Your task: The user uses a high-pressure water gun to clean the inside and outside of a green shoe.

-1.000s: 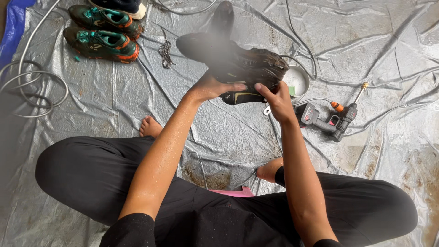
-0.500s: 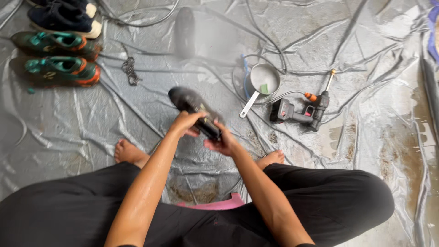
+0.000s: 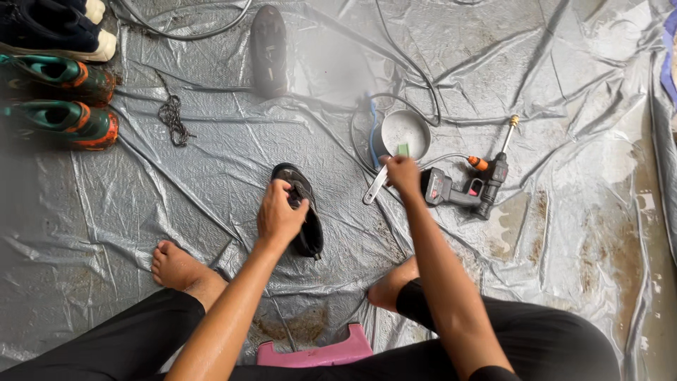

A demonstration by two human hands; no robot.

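Pink plastic stool (image 3: pixel 314 353) sits nearest, btwn the person's crossed legs, bare feet out on the wet grey tarp (image 3: pixel 564 106).

Just beyond, left hand (image 3: pixel 280 215) is clamped over a black shoe (image 3: pixel 311 236), fingers curled round its upper, pressing it flat to the tarp w/ the toe pointing away. That's the thing being worked: it lies centre, right in front of the knees.

Right hand (image 3: pixel 403 175) reaches fwd to the small metal pan (image 3: pixel 402 132), fingers bunched at the near rim by a green piece (image 3: pixel 403 149), just above the pan's handle. Can't tell if it has hold of the piece or only touches it.

Step in hand, as I read it: shoe pinned w/ one hand, other hand at the pan. Any pick-up there needs a firm pinch, since all looks wet and slick.

Cordless sprayer (image 3: pixel 462 189) lies just right of the pan. Farther: dark tangle of laces (image 3: pixel 171 120), green-orange shoes (image 3: pixel 63 123), navy shoe (image 3: pixel 49 32), a blurred dark shoe (image 3: pixel 269 49).
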